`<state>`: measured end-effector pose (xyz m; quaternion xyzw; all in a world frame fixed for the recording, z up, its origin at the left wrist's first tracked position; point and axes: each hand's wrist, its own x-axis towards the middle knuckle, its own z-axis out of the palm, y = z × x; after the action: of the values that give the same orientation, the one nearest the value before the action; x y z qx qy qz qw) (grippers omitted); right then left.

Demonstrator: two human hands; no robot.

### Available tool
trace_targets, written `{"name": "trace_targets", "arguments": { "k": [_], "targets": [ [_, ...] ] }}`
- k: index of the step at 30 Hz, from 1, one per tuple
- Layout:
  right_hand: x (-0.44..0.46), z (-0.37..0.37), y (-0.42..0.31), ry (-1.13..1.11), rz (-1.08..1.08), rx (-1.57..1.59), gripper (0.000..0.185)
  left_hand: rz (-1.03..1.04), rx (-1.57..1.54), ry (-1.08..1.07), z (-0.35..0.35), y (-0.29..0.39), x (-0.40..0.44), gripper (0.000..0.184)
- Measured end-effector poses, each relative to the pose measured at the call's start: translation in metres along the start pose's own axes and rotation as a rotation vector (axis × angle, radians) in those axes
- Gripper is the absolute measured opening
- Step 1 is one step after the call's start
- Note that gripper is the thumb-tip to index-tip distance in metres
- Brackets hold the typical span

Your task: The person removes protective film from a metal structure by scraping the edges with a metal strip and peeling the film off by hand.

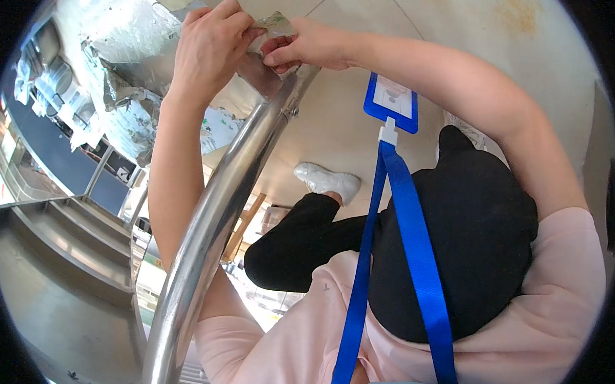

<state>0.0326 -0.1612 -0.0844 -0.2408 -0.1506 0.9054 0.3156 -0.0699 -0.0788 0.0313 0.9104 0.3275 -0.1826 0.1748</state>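
Observation:
My left hand point(214, 46) is closed at the upper end of a shiny metal tube point(216, 189), its thumb and fingertips pinching the edge of a crinkled, see-through plastic film point(276, 23) with greenish marks. From the other side my right hand point(289, 50) pinches the same film, with the thumb bent towards the tube. Just below the fingers lies a flat, brownish-grey shiny piece point(261, 76) against the tube; whether it belongs to the film I cannot tell. My left forearm passes behind the tube.
Silvery, plastic-wrapped bundles point(133, 50) stand at the upper left. Metal steps or shelves point(68, 251) fill the lower left. A blue lanyard point(420, 263) with a badge point(392, 103) hangs in front of me. My white shoe point(328, 181) rests on the tiled floor point(343, 139).

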Motion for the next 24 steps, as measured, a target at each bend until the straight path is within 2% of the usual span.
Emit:
{"name": "trace_targets", "arguments": {
  "k": [9,15,24],
  "targets": [
    [0.0,-0.002,-0.001,0.016,0.088,0.079,0.012,0.017,0.017,-0.007,0.001,-0.001,0.0,0.012],
    [-0.006,0.009,-0.008,0.167,0.001,-0.332,0.011,0.033,0.007,0.019,-0.001,0.003,0.002,0.01],
    [0.001,0.01,0.002,0.161,0.005,-0.308,0.009,-0.003,0.031,0.022,-0.002,0.005,0.001,0.008]
  ]
}}
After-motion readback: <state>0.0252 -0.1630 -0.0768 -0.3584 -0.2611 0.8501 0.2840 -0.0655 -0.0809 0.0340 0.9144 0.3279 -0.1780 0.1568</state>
